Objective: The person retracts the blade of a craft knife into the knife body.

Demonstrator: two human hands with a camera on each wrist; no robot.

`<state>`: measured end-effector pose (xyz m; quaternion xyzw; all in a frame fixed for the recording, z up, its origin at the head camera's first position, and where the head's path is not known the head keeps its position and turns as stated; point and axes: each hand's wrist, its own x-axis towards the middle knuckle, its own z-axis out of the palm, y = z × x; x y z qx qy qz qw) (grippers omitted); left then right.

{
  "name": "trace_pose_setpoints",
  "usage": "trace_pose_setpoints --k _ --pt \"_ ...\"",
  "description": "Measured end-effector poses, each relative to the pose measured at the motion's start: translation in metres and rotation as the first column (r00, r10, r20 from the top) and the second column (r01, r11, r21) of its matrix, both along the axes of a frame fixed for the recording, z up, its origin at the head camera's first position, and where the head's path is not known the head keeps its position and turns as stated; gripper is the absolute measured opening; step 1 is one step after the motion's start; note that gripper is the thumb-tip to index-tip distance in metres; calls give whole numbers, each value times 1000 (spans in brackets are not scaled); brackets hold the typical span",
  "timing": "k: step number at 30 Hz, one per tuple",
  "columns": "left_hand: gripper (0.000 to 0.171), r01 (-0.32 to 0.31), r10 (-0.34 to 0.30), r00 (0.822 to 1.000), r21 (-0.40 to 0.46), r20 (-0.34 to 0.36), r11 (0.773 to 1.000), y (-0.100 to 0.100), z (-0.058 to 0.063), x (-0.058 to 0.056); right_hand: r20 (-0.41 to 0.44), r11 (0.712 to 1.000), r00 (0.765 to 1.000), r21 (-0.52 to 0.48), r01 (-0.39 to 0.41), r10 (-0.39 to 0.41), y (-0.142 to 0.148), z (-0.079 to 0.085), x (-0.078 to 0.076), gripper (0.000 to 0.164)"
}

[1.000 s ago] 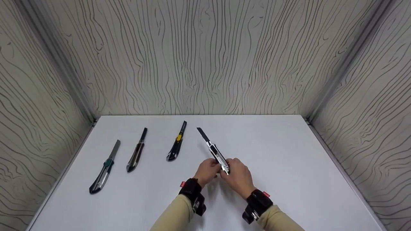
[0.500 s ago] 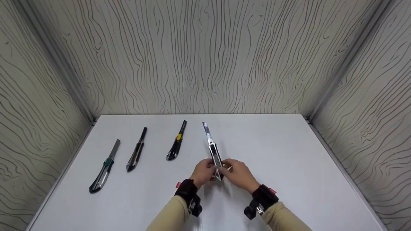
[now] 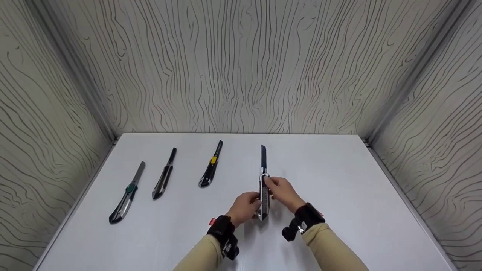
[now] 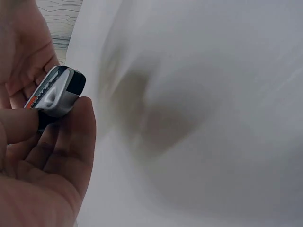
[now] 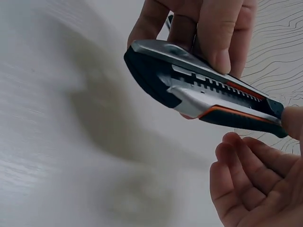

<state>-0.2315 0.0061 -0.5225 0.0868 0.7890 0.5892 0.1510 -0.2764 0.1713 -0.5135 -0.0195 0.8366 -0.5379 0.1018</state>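
A silver and black utility knife (image 3: 264,195) with its dark blade out stands off the table, blade pointing to the far side. My left hand (image 3: 244,207) pinches the lower part of its handle; in the left wrist view, the thumb (image 4: 19,125) lies across the silver butt end. Higher up the handle, my right hand (image 3: 284,192) has its thumb on the slider end. The right wrist view shows that thumb (image 5: 293,122) on the knife's front, with several curled fingers (image 5: 251,175) below, apart from the handle. The blade is outside both wrist views.
Three more utility knives with blades out lie on the white table (image 3: 324,162): one with a green slider (image 3: 123,205), a dark brownish one (image 3: 163,180) and one with a yellow slider (image 3: 209,173). Wood-patterned walls (image 3: 241,67) enclose the table's back and sides.
The held knife has swung from leaning left to pointing straight away, and shifted slightly right. My right hand has slid up the handle toward the blade; the left still grips near the butt.
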Motion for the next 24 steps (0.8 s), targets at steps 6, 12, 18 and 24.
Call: trace_pose_setpoints --k 6,12,18,24 --pt "28 -18 17 1000 7 24 1000 1 -4 0 45 996 998 -83 44 -40 -7 -4 -5 40" --pt "31 -16 4 989 84 149 996 -3 -7 1 71 989 993 -108 98 -90 -8 -1 -5 38" --pt "30 36 -44 978 40 202 999 -5 -11 3 89 979 991 -169 111 -97 -9 0 -6 36" --pt "20 44 -46 985 15 165 999 -5 -15 6 156 964 986 -250 90 -51 -11 -5 -7 46"
